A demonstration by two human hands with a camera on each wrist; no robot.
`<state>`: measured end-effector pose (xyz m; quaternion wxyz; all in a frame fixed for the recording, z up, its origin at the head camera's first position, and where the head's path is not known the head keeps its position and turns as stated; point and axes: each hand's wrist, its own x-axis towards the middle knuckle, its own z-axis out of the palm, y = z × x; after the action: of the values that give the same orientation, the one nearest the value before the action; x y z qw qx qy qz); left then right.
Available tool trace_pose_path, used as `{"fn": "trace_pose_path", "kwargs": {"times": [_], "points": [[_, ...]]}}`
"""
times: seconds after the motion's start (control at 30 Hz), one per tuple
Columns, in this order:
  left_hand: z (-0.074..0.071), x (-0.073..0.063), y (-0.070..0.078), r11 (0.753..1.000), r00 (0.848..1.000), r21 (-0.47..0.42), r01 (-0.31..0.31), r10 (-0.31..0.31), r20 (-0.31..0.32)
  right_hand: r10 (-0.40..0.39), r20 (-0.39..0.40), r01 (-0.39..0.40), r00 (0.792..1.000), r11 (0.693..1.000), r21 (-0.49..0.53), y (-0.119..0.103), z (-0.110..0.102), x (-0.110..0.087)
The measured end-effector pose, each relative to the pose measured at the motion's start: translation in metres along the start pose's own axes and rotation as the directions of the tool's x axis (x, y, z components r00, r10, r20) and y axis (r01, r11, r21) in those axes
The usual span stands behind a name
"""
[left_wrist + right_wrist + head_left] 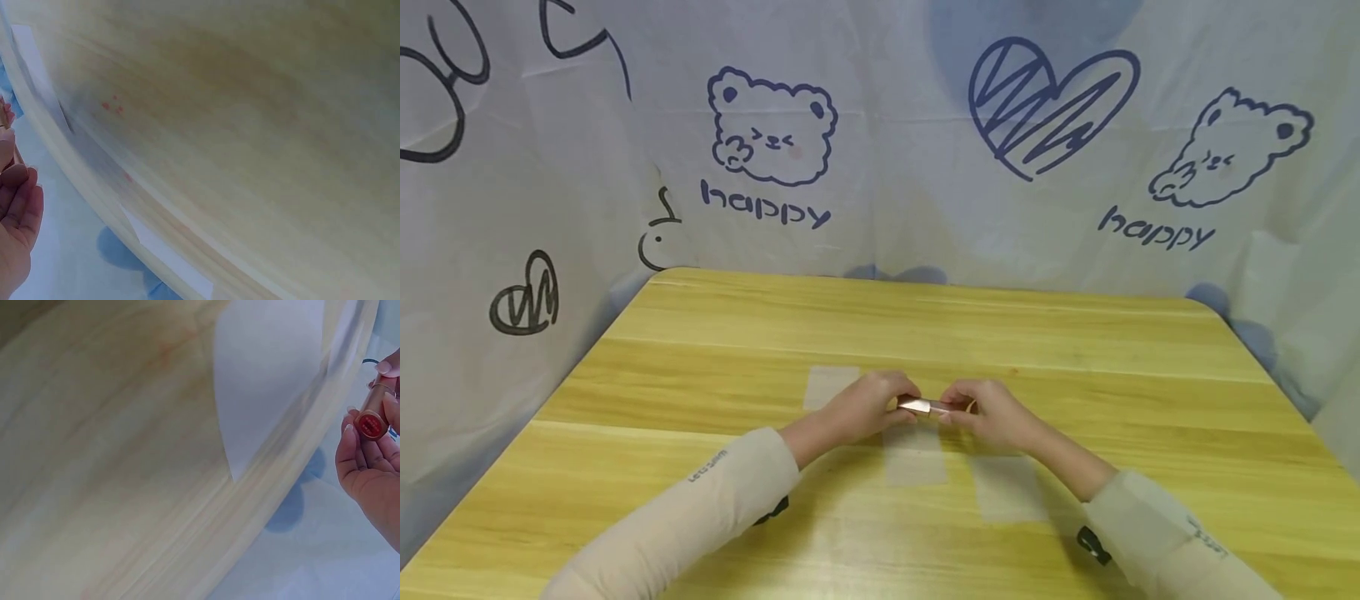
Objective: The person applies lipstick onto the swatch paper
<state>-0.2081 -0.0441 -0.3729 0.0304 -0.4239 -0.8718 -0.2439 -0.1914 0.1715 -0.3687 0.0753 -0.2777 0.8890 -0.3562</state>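
Note:
A shiny rose-gold lipstick tube is held level between both hands, just above the middle of the table. My left hand pinches its left end between thumb and fingers, while the right hand grips the other end. In the right wrist view the lipstick shows a round red label on its end, and a seam runs around the tube. Only part of the left hand enters the left wrist view, at the left edge, where the tube is mostly hidden by fingers.
Three pale sheets lie on the wooden table: a left sheet, a middle sheet below the hands, and a right sheet. Small red marks dot the wood. A white cloth with drawings hangs behind the table.

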Motion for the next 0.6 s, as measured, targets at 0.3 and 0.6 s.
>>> {"fn": "trace_pose_path", "kwargs": {"times": [0.3,0.6], "points": [[-0.004,-0.002,-0.005,0.994,0.998,-0.089,0.057,-0.059,-0.024,0.021,-0.033,-0.021,0.999,1.0,0.002,0.004,-0.005,-0.004],[-0.002,-0.001,-0.015,0.961,0.981,-0.218,0.169,-0.185,-0.055,0.058,-0.101,-0.05,0.993,0.996,0.078,0.012,-0.008,-0.011]]}}
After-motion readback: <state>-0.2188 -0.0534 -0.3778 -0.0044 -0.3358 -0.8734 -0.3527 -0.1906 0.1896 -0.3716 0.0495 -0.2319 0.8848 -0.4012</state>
